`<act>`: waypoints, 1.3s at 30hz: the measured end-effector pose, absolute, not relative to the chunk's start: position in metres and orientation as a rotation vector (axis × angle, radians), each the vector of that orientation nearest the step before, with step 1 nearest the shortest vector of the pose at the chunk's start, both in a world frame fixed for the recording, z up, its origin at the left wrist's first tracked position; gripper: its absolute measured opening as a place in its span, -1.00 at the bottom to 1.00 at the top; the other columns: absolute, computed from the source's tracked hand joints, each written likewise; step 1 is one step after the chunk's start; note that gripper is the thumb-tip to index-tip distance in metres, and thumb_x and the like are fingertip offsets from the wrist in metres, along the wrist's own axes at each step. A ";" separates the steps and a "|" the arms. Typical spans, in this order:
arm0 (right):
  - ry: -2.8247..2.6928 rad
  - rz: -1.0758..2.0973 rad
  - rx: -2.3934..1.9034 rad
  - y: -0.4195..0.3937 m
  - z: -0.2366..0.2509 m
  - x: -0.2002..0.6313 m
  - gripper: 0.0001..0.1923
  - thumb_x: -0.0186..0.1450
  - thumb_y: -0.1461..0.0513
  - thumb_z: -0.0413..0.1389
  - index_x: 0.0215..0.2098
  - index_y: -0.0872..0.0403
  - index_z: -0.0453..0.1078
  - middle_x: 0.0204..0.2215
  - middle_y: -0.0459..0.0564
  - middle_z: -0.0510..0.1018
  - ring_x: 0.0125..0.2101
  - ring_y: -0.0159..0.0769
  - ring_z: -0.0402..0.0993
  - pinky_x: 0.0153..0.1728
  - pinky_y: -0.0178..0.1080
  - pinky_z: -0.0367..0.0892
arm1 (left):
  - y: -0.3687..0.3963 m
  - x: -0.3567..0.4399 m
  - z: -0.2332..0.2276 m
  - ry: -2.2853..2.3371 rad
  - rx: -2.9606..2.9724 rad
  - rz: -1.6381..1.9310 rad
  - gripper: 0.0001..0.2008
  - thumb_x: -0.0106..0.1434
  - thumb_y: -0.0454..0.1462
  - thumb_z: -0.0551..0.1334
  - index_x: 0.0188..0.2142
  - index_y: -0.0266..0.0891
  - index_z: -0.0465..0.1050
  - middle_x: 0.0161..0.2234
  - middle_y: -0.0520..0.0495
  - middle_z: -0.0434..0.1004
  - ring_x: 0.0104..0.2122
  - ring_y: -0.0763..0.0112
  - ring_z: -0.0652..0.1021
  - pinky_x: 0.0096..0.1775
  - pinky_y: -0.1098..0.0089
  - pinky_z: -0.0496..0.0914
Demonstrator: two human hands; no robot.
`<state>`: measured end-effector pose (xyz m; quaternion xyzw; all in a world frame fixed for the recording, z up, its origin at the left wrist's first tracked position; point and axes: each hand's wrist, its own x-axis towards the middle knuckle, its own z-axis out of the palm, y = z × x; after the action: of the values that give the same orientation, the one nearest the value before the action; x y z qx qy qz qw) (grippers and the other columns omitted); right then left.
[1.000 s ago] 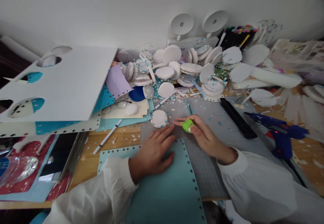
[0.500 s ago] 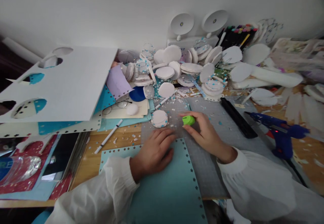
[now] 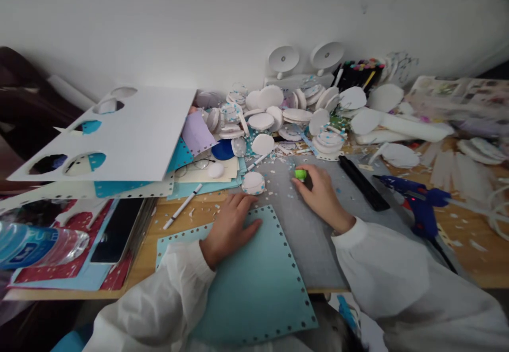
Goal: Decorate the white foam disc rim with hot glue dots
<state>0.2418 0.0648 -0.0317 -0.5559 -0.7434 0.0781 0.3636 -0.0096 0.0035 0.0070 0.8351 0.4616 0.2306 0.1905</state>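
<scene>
A small green craft punch (image 3: 300,174) is pinched between the thumb and fingers of my right hand (image 3: 321,195), just over the grey cutting mat (image 3: 314,251). My left hand (image 3: 231,227) lies flat on a teal sheet of paper (image 3: 254,283), thumb stretched out to the side. Small flower-shaped holes run along that sheet's edges. Beyond my left fingertips rests a white disc (image 3: 253,182) with blue bits round its rim. The punch and the sheet are apart.
At right lie a black bar-shaped tool (image 3: 363,182) and a blue glue gun (image 3: 421,203) with a red light. White discs (image 3: 261,122) pile up along the wall. A holed white board (image 3: 147,134), a white pen (image 3: 182,207), a phone (image 3: 115,230) and a water bottle (image 3: 40,246) are at left.
The camera view has shifted. My right hand has carried the punch slightly farther off. The teal sheet has slid left under my left hand, whose thumb now sticks out more.
</scene>
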 end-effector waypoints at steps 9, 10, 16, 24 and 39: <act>-1.712 -0.056 -1.342 0.046 -0.009 0.251 -0.70 0.22 0.23 0.11 -0.08 0.09 0.30 -0.04 0.19 0.40 0.03 -0.05 0.29 0.07 0.06 0.18 | 0.003 -0.021 -0.004 1.325 2.158 0.630 -0.63 0.14 -0.44 0.18 -0.04 -0.27 0.28 -0.25 -0.08 0.44 -0.24 0.31 0.46 -0.16 0.25 0.40; -1.671 -0.100 -1.326 0.037 -0.002 0.253 -0.73 0.21 0.25 0.12 -0.10 0.08 0.31 -0.05 0.19 0.41 0.02 -0.05 0.30 0.06 0.06 0.18 | 0.003 -0.023 -0.006 1.332 2.151 0.634 -0.62 0.13 -0.45 0.17 -0.04 -0.26 0.28 -0.27 -0.06 0.43 -0.27 0.34 0.47 -0.20 0.28 0.40; -1.651 0.045 -1.289 -0.038 0.013 0.257 -0.90 0.24 0.28 0.09 -0.26 0.01 0.31 -0.27 0.06 0.45 -0.19 -0.14 0.40 -0.12 -0.05 0.31 | 0.001 -0.029 -0.001 1.308 2.122 0.643 -0.67 0.09 -0.50 0.12 -0.13 -0.27 0.35 -0.43 0.03 0.41 -0.45 0.45 0.44 -0.39 0.44 0.37; -2.072 0.558 -1.318 -0.083 -0.011 0.215 -0.73 0.29 0.18 0.08 -0.04 -0.02 0.27 -0.10 0.06 0.46 -0.06 -0.13 0.39 -0.06 -0.06 0.35 | -0.010 -0.025 0.016 1.316 2.210 0.627 -0.70 0.15 -0.42 0.17 -0.10 -0.23 0.36 -0.17 -0.11 0.40 -0.22 0.31 0.46 -0.18 0.27 0.42; -2.297 0.479 -1.116 0.035 0.024 0.194 -0.65 0.32 0.28 0.04 0.08 0.02 0.28 -0.34 -0.04 0.56 -0.34 -0.30 0.46 -0.24 -0.23 0.31 | -0.025 -0.032 0.025 1.320 2.193 0.716 -0.90 0.25 -0.41 0.16 -0.29 -0.23 0.42 -0.26 -0.07 0.41 -0.24 0.36 0.45 -0.18 0.37 0.36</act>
<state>0.1945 0.0349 0.0242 -0.4140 -0.8515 0.1775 0.2684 -0.0317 -0.0246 0.0250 0.8011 0.4820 0.2617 0.2396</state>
